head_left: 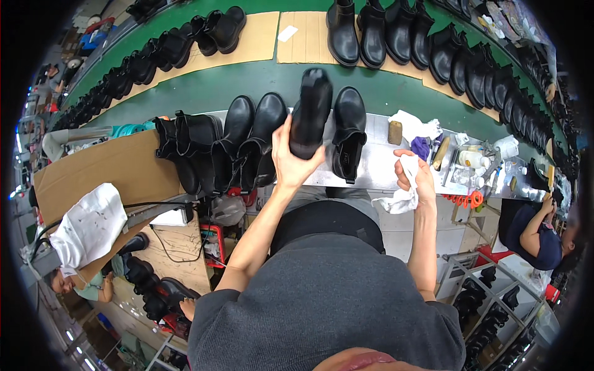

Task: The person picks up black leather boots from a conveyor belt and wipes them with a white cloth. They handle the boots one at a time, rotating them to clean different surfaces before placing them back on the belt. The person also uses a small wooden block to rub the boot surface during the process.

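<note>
A bare band of the green bench (284, 81) crosses 12 o'clock beyond the metal worktop (377, 159), where a cluster of black boots (268, 117) crowds 10 o'clock and an open strip shows at 2 o'clock, right of a standing boot (350, 114). Between cluster and standing boot, the held boot (310, 111) hangs at 12 o'clock, its near end in the grasp of the left hand (293, 162), fingers along its 9 o'clock side and thumb toward 4 o'clock. At 3 o'clock, well apart from it, the right hand (423, 180) has its fingers curled around a crumpled white cloth (402, 199) by the worktop's front edge.
</note>
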`<state>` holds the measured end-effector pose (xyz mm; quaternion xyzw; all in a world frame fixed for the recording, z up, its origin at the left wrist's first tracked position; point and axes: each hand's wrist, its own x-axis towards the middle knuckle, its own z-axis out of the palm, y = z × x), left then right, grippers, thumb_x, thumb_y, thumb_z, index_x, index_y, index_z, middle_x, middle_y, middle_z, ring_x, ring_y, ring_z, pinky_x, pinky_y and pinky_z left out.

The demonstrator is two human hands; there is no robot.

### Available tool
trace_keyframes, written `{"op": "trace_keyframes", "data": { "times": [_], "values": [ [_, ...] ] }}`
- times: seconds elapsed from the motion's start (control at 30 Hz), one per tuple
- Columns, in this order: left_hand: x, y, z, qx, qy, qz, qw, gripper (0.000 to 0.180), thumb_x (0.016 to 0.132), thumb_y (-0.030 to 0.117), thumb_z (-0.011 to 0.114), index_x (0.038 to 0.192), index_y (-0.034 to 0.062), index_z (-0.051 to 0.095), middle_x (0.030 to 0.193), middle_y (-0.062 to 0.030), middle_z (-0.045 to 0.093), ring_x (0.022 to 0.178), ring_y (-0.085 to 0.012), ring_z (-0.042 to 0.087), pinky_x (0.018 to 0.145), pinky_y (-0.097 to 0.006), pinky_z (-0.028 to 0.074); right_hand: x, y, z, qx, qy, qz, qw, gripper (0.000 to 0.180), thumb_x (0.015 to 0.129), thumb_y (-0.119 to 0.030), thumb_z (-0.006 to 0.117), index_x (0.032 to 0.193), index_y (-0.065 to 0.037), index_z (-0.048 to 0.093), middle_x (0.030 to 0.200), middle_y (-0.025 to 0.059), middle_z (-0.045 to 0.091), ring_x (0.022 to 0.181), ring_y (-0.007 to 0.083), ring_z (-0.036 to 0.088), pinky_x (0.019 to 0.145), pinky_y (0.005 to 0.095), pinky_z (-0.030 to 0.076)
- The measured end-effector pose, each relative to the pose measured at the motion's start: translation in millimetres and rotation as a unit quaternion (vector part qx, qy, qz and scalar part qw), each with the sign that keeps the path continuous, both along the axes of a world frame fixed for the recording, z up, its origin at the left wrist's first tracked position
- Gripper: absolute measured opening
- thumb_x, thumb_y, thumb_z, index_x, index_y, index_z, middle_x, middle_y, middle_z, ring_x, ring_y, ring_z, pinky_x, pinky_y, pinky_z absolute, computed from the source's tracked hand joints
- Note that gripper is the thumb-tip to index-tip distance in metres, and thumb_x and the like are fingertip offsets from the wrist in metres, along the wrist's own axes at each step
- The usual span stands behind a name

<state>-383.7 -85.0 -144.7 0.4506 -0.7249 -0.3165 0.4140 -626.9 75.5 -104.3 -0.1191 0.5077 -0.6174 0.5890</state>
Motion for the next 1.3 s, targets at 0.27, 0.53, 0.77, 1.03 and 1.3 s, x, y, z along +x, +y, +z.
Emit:
{"op": "trace_keyframes", "data": {
  "times": [0.27, 0.53, 0.77, 1.03, 1.3],
  "values": [
    [-16, -17, 82, 0.109, -0.019, 0.001, 0.994, 0.09, 0.057, 0.031, 0.083, 0.131, -0.0063, 0.046, 0.113, -0.0221, 0.046, 0.109, -0.0343, 0.05, 0.095, -0.041, 0.043, 22, -53, 31, -0.043, 0.089, 0.094, 0.991, 0.024, 0.092, -0.011, 0.055, 0.111, 0.003, 0.059, 0.078, 0.0064, 0.064, 0.051, 0.0036, 0.049, 0.044, 0.0169, 0.035],
    [-19, -10, 75, 0.161, -0.063, -0.024, 0.985, 0.092, 0.057, 0.034, 0.081, 0.132, -0.0059, 0.045, 0.117, -0.0231, 0.044, 0.115, -0.0355, 0.046, 0.098, -0.042, 0.041, 47, -116, 71, -0.095, 0.339, 0.195, 0.915, 0.033, 0.079, 0.002, 0.056, 0.112, 0.002, 0.057, 0.087, 0.0078, 0.066, 0.08, 0.0098, 0.063, 0.071, 0.0235, 0.051],
    [-20, -13, 80, 0.173, -0.089, -0.076, 0.978, 0.099, 0.054, 0.033, 0.082, 0.136, -0.0043, 0.04, 0.122, -0.024, 0.041, 0.119, -0.0382, 0.043, 0.1, -0.044, 0.041, 39, -142, 79, -0.138, 0.535, 0.243, 0.797, 0.032, 0.071, -0.014, 0.07, 0.094, 0.0, 0.054, 0.075, 0.0129, 0.063, 0.073, 0.0245, 0.064, 0.07, 0.0354, 0.049],
    [-7, -44, 87, 0.22, -0.084, -0.099, 0.967, 0.1, 0.051, 0.031, 0.082, 0.135, -0.0043, 0.041, 0.119, -0.0225, 0.045, 0.111, -0.0344, 0.051, 0.097, -0.04, 0.044, 35, -176, 70, -0.219, 0.464, 0.319, 0.797, 0.034, 0.068, -0.004, 0.065, 0.099, 0.0, 0.051, 0.077, 0.0065, 0.059, 0.074, 0.0147, 0.058, 0.074, 0.0317, 0.05],
    [-6, -60, 83, 0.231, -0.081, -0.108, 0.964, 0.098, 0.051, 0.029, 0.082, 0.133, -0.0053, 0.042, 0.117, -0.0229, 0.047, 0.111, -0.0333, 0.052, 0.095, -0.039, 0.045, 33, -197, 71, -0.206, 0.465, 0.341, 0.791, 0.034, 0.068, -0.004, 0.065, 0.1, 0.0, 0.051, 0.073, 0.007, 0.058, 0.072, 0.0156, 0.058, 0.073, 0.0333, 0.051]
  ]
}}
